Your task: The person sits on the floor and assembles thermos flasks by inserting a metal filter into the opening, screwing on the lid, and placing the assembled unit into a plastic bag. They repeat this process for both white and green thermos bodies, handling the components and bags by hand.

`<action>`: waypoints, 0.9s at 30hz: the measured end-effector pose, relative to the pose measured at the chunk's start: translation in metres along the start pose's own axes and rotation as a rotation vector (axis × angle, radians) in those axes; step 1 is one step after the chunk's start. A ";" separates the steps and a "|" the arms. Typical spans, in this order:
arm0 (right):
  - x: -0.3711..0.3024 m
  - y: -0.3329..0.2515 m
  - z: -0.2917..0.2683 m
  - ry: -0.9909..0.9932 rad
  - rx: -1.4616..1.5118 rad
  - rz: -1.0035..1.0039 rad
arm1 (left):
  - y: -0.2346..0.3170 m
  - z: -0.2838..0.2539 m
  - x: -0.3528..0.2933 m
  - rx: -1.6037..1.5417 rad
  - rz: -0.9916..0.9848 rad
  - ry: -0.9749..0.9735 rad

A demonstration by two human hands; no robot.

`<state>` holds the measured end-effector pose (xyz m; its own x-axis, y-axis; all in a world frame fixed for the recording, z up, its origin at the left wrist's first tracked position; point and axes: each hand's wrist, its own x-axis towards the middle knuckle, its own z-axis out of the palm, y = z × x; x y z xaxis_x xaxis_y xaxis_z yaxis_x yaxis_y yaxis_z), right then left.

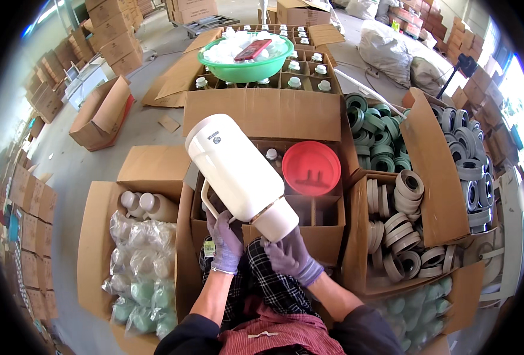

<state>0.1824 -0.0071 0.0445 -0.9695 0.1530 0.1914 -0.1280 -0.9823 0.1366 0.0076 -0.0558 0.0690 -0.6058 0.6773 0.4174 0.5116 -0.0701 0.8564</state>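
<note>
A cream thermos jug (238,163) with a side handle is tilted in front of me, its base up to the left and its narrower lid (277,219) down to the right. My left hand (225,241), in a purple-grey glove, is closed around the jug near its handle (212,201). At the lid end, my gloved right hand (291,255) grips from below, its fingertips partly hidden. Behind the jug stands a divided carton (327,234) with a red round basin (311,168) on it and a white-capped bottle (272,155) in one compartment.
A green basin (244,72) of white parts and a red phone-like object (252,50) rests on a carton of capped bottles. Open boxes of cream rings (410,184), green rings (383,142) and grey rings (470,169) stand right. Left, a carton (96,236) holds bagged jugs (146,236).
</note>
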 end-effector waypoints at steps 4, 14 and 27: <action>0.007 0.025 0.029 0.409 -0.282 -0.142 | 0.006 -0.013 0.002 0.244 0.164 -0.007; -0.002 0.039 0.044 0.680 -0.996 -0.708 | 0.011 -0.004 -0.003 -0.157 -0.063 0.048; 0.001 -0.268 -0.097 1.477 -2.937 0.338 | -0.016 -0.202 -0.018 -0.290 -0.254 -0.242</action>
<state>0.1957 0.2454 -0.0861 -0.4843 0.8688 -0.1033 0.8734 0.4870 0.0002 -0.1126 -0.2142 0.1097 -0.5121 0.8491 0.1298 0.1529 -0.0586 0.9865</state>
